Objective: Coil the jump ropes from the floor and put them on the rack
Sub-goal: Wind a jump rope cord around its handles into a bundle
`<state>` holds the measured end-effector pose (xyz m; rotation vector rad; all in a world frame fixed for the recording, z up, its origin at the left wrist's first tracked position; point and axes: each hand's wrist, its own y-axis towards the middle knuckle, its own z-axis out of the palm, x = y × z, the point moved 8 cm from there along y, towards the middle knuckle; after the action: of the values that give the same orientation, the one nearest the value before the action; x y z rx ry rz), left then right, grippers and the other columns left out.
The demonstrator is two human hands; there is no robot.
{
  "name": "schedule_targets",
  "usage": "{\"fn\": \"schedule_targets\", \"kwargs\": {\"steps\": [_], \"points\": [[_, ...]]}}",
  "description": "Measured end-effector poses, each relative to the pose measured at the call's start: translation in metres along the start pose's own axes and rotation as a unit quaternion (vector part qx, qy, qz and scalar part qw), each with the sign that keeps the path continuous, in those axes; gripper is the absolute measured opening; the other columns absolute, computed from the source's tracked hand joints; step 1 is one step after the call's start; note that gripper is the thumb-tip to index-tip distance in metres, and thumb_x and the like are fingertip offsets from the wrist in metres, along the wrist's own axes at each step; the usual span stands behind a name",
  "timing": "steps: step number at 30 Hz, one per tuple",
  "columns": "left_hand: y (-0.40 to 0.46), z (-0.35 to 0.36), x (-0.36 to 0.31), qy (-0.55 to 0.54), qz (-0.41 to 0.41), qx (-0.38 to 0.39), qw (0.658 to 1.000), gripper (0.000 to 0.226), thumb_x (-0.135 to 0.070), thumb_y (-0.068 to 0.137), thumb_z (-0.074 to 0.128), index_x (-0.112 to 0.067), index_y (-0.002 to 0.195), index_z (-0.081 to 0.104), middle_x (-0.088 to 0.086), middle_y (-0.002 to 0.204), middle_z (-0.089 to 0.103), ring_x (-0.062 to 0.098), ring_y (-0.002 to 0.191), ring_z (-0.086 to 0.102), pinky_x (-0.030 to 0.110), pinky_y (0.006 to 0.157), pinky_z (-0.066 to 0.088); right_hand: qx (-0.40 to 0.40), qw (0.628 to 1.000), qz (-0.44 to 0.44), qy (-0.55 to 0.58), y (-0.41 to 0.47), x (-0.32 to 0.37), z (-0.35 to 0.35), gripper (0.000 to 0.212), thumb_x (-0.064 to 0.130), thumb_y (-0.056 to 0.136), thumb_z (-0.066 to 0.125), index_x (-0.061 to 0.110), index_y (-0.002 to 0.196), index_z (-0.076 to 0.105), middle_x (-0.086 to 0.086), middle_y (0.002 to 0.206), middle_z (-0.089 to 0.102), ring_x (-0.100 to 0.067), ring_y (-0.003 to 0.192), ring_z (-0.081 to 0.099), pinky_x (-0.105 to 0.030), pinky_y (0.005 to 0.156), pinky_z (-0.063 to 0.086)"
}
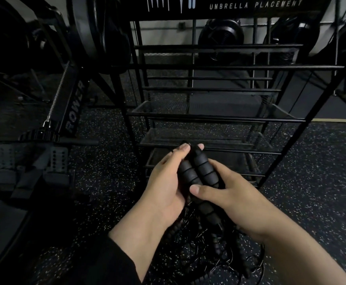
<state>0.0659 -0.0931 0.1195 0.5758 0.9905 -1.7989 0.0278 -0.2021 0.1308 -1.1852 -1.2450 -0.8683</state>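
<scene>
At the far left we are seeing a black rowing machine (73,108) standing on the speckled dark floor (106,182), its slanted beam lettered "ROWER" and a thin chain running up alongside it; its foot plates (59,161) are sitting low beside the beam. Moving right, we are finding the left hand (166,182) curling round a pair of black ribbed foam handles (196,173), its thumb lying along their left side and its fingertips showing past their top end. The two handles are lying side by side, touching, and pointing up and away from us. Below them the jump ropes (215,249) are trailing down in a loose tangle of black beaded cord and thin wire onto the floor between the forearms. The right hand (235,200) is gripping the same handles from the other side, its thumb pressing across their lower part and its fingers wrapping underneath out of sight. Just beyond both hands the black wire rack (219,118) is standing, with several mesh shelves stepping downward and a sign at the top reading "UMBRELLA PLACEMENT"; the handles are hovering in front of its lower shelves, and we cannot tell whether they are touching it. Behind the rack, dark round shapes are showing against a pale wall.
</scene>
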Motion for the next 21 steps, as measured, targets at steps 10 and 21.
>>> {"fn": "schedule_targets", "kwargs": {"steps": [10, 21], "points": [[0.003, -0.018, -0.02, 0.035, 0.03, -0.009, 0.999, 0.023, -0.022, 0.095, 0.069, -0.015, 0.117, 0.068, 0.006, 0.114, 0.077, 0.016, 0.105, 0.074, 0.038, 0.085, 0.061, 0.039, 0.971, 0.102, 0.213, 0.001, -0.014, 0.026, 0.047, 0.054, 0.095, 0.051, 0.018, 0.108, 0.079, -0.025, 0.111, 0.074, -0.045, 0.097, 0.072, -0.051, 0.086, 0.059], [-0.007, -0.032, -0.042, 0.257, 0.054, -0.04, 0.964, 0.055, -0.066, 0.092, 0.057, -0.015, 0.104, 0.075, 0.004, 0.104, 0.079, 0.024, 0.103, 0.074, 0.047, 0.099, 0.055, 0.156, 0.921, 0.114, 0.338, -0.001, -0.02, 0.051, 0.059, 0.059, 0.099, 0.049, 0.015, 0.136, 0.063, -0.018, 0.097, 0.061, -0.022, 0.064, 0.052, -0.026, 0.05, 0.042]]}}
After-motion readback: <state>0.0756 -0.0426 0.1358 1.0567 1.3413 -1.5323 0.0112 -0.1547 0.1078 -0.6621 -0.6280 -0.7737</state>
